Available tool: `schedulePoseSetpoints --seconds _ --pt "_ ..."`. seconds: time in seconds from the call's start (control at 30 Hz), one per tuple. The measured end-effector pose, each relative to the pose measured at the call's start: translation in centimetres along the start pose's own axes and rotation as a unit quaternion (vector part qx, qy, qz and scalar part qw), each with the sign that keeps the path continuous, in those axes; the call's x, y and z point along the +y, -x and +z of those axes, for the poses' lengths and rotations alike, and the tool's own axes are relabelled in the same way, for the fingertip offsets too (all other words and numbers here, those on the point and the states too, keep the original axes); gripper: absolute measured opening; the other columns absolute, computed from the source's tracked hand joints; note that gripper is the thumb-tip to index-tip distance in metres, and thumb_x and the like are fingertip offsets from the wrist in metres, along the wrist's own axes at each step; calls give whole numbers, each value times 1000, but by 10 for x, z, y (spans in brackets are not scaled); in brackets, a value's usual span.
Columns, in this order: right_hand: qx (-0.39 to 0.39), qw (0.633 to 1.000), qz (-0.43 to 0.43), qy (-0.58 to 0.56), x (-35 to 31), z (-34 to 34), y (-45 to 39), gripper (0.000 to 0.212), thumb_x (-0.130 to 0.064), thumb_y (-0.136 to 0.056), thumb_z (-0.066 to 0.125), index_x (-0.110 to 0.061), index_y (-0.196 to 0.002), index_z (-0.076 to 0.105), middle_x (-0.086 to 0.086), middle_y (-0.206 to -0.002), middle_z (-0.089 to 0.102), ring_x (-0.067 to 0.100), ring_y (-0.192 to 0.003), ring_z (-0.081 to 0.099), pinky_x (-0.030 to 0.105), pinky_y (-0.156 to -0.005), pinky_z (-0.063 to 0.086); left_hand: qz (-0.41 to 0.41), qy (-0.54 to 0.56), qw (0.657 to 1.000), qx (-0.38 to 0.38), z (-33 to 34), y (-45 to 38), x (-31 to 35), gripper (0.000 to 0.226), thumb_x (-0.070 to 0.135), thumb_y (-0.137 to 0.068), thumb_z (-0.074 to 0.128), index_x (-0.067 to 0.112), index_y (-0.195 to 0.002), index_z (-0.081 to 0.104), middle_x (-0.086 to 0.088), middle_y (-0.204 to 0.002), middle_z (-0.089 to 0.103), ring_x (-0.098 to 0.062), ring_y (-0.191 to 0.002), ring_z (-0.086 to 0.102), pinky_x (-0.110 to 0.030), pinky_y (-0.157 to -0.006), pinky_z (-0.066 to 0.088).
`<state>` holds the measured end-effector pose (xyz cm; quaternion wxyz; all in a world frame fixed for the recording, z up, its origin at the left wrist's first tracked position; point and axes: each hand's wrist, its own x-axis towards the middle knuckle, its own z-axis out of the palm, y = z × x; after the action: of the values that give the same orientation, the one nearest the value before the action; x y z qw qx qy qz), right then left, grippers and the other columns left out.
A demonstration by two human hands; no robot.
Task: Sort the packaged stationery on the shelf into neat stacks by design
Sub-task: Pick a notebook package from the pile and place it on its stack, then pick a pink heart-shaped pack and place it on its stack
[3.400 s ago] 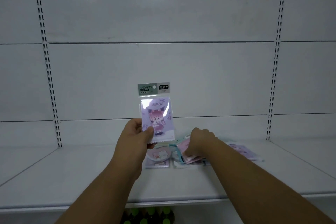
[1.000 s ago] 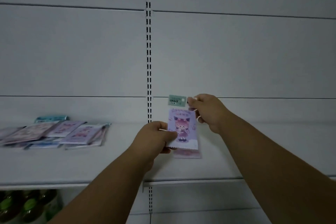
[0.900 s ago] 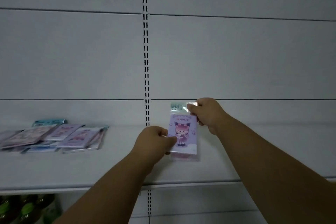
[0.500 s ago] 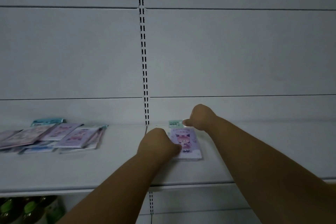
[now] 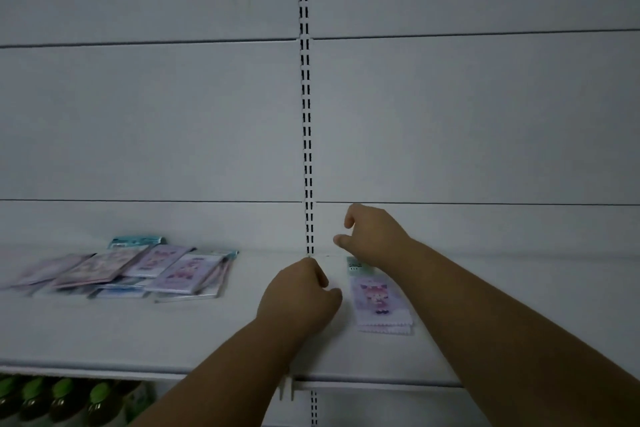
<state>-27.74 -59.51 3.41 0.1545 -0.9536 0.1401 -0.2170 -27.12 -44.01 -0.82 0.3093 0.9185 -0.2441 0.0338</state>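
A purple cartoon-girl packet (image 5: 379, 298) with a green header lies flat on the white shelf (image 5: 207, 333), on top of a like packet whose lower edge shows beneath it. My left hand (image 5: 298, 298) hovers just left of it, fingers curled, holding nothing. My right hand (image 5: 372, 236) is lifted above the packet's header, fingers apart and empty. A loose spread of several purple, pink and teal packets (image 5: 138, 270) lies on the shelf to the left.
A slotted upright (image 5: 306, 114) runs down the grey back panel above the shelf joint. Green-capped bottles (image 5: 62, 399) stand on the shelf below at lower left. Bare shelf surface extends right of the purple stack.
Both hands brought the purple packet from the left pile to the right shelf section, laid it flat on the other one, and let go; the right hand has lifted off.
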Motion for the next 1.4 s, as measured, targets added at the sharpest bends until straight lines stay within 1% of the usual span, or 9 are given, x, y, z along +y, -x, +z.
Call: schedulePoseSetpoints --seconds 0.17,0.37,0.47,0.7,0.9,1.03,1.2,1.3,1.4 --pt "15 996 -87 1 -87 9 -1 40 -40 -86 64 -17 -116 52 4 -108 58 21 -91 57 31 -73 45 -17 -42 998 44 -47 8 -52 26 42 -86 62 25 -105 57 5 -98 65 -12 -88 60 -27 -77 51" --pt "30 987 -159 17 -199 32 -5 42 -43 -86 63 -18 -118 52 6 -113 55 24 -95 57 33 -78 46 -34 -54 995 81 -110 2 -143 26 39 -90 59 21 -109 61 5 -98 65 -10 -85 57 -23 -73 43" --pt "37 985 -163 36 -258 54 -10 41 -44 -87 61 -19 -118 52 6 -114 54 24 -97 56 34 -81 47 -27 -55 993 97 -140 -4 -194 25 41 -89 58 24 -107 59 4 -101 67 -12 -86 57 -25 -73 44" --pt "45 989 -131 53 -359 114 -21 41 -45 -87 61 -21 -119 52 5 -114 54 20 -91 55 32 -76 45 -7 -101 989 107 -205 -28 -312 27 35 -89 56 19 -111 59 -1 -109 67 -17 -93 62 -24 -69 43" --pt "27 994 -84 66 -393 141 -32 41 -48 -87 60 -21 -118 52 3 -115 55 21 -95 56 33 -78 46 -54 -174 977 110 -240 -72 -383 33 45 -90 51 18 -109 56 -4 -113 61 -24 -102 59 -34 -84 47" --pt "22 994 -78 76 -403 155 -32 40 -47 -87 60 -22 -117 53 2 -116 56 21 -99 57 33 -81 46 -109 -237 961 93 -238 -92 -403 57 64 -86 44 19 -119 56 -5 -119 57 -24 -112 53 -39 -91 41" --pt "26 995 -59 82 -402 159 -38 39 -46 -88 60 -22 -118 53 2 -116 56 21 -100 57 33 -83 47 -131 -210 967 62 -237 -111 -412 72 74 -70 54 20 -118 56 -7 -122 59 -26 -113 54 -38 -92 40" --pt "20 996 -33 82 -395 163 -42 37 -46 -88 60 -23 -115 53 2 -116 56 20 -97 55 34 -84 49 -139 -207 966 63 -244 -114 -412 72 71 -69 59 19 -119 50 -7 -122 59 -27 -115 52 -37 -91 39" --pt "12 996 -11 85 -386 166 -45 36 -47 -88 60 -22 -113 53 3 -114 56 20 -93 53 35 -83 49 -137 -123 976 116 -249 -112 -407 65 47 -76 68 16 -126 42 -12 -124 50 -31 -115 53 -40 -93 43"
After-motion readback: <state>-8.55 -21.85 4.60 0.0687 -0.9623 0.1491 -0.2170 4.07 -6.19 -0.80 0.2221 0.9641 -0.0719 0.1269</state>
